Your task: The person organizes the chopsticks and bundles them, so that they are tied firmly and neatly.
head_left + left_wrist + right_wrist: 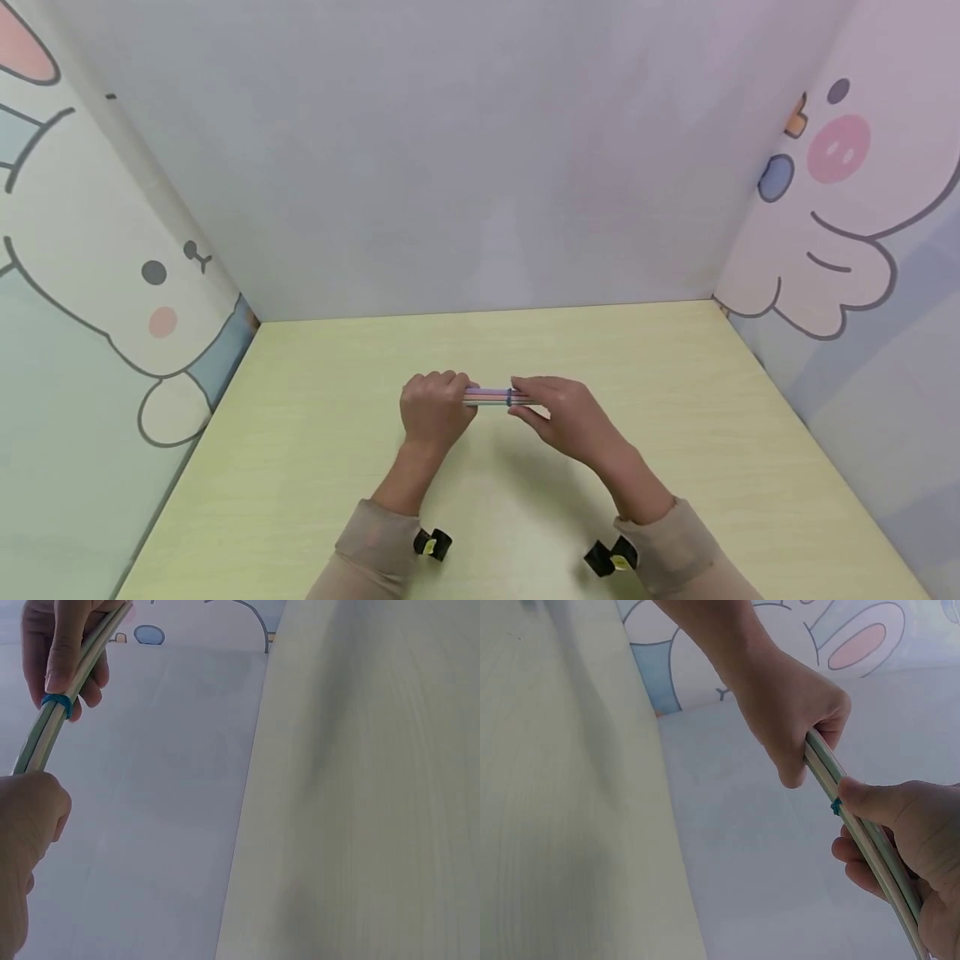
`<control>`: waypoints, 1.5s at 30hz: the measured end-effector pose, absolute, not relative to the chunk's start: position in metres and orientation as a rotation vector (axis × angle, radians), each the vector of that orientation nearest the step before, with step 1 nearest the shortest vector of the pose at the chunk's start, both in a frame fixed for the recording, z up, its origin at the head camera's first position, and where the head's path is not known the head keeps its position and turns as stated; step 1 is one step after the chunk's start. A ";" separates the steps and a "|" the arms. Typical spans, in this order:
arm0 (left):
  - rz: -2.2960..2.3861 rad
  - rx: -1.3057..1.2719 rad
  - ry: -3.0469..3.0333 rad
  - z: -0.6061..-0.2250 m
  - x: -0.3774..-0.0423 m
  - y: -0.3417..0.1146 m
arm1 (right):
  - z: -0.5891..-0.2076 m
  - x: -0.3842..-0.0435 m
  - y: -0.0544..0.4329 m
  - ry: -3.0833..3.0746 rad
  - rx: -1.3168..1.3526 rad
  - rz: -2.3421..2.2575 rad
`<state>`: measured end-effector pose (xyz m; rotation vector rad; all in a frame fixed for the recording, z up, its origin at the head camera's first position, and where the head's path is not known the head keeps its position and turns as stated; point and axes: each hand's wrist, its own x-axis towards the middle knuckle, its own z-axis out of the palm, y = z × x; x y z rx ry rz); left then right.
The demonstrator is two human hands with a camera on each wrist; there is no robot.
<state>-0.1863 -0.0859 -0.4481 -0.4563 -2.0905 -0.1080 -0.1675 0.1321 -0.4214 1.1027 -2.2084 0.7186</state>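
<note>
A bundle of slim pastel sticks (pixel 489 396), lilac, pink and pale green, is held level above the table. A blue rubber band (pixel 836 805) goes round it. My left hand (pixel 435 408) grips the bundle in a fist round one end, hiding that end. From the other side my right hand (pixel 564 414) holds it between thumb and fingers, with the thumb tip right at the band. In the right wrist view the sticks (pixel 870 844) run on beneath the right palm. The left wrist view shows them (pixel 37 739) between both hands.
A pale wooden table (pixel 315 367) lies below, with the shadow of the arms on it. Behind it stands a plain grey wall (pixel 480 167). Side panels with cartoon animals (pixel 847 208) close in left and right. Small black devices (pixel 611 557) sit at both cuffs.
</note>
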 end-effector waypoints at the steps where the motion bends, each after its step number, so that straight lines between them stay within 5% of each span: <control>1: -0.108 -0.458 -2.092 -0.448 -0.186 -0.086 | -0.421 -0.168 0.132 -2.206 1.109 0.722; 45: -0.199 -0.569 -2.206 -0.444 -0.185 -0.099 | -0.437 -0.181 0.158 -2.225 0.994 0.626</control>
